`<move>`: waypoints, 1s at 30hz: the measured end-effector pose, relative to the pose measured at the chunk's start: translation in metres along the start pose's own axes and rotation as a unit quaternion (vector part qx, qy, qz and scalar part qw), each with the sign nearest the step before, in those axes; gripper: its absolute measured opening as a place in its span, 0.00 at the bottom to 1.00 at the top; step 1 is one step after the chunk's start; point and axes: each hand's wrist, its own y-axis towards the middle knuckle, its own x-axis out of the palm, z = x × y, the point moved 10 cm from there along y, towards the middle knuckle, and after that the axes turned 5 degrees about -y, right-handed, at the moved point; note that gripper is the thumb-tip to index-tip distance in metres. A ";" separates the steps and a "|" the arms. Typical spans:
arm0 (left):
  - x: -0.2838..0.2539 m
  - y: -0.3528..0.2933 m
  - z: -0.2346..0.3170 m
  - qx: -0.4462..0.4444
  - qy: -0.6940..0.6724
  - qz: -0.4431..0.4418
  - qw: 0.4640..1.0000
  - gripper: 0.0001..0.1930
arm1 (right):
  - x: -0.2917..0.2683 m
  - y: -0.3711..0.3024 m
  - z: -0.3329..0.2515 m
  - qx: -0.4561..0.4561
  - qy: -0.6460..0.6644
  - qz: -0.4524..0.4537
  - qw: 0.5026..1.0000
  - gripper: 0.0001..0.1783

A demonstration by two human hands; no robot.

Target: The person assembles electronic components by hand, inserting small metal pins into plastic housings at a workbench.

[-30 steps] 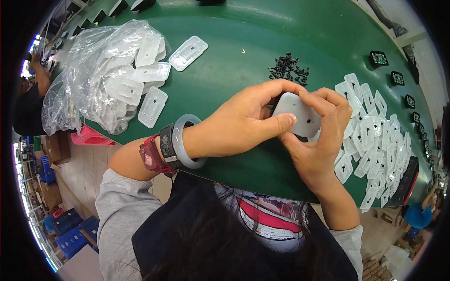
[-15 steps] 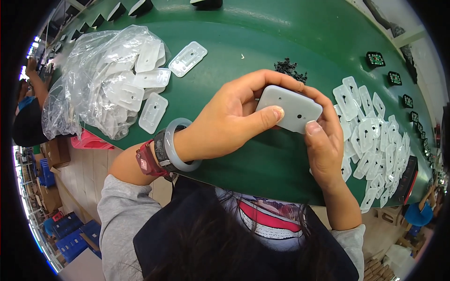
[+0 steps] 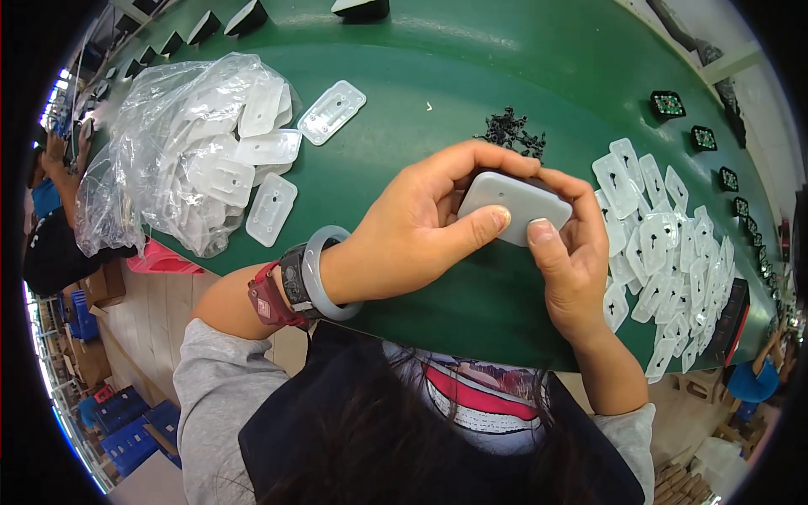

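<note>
My left grip (image 3: 408,223) and right grip (image 3: 576,273) are both closed on one pale cover (image 3: 523,199), which I hold over the green desk (image 3: 396,97). Both thumbs lie on its face while my fingers curl round its far side, probably so that it stays steady from front and back at once.

The small black pieces (image 3: 510,130) sit heaped just beyond the held cover, I judge to keep them within short reach of either grip. The clear bag (image 3: 126,160) lies well to the left of the held cover, covers poking out on the side facing it, likely so they slide out easily. To its right lie covers with black centres (image 3: 656,240), apparently kept over there so the two sorts do not mix.

Counting: one cover in my grips; one bag, its contents too overlapped to count; two loose covers (image 3: 332,112) to the left of the held one; one heap of black pieces, too tangled to number; more than twenty black-centred covers; and, beyond those, farther right of the held cover, at least four square black units (image 3: 667,104).
</note>
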 end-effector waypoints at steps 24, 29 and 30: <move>-0.050 0.052 0.015 -0.076 0.056 0.052 0.994 0.20 | -0.004 -0.004 -0.010 -0.104 -0.140 0.066 0.982 0.26; -0.100 0.133 0.008 -0.086 0.136 0.097 0.982 0.19 | 0.002 -0.008 -0.021 -0.170 -0.206 0.052 0.962 0.23; -0.111 0.146 0.000 -0.098 0.137 0.118 0.979 0.19 | 0.000 -0.007 -0.021 -0.174 -0.215 0.052 0.960 0.23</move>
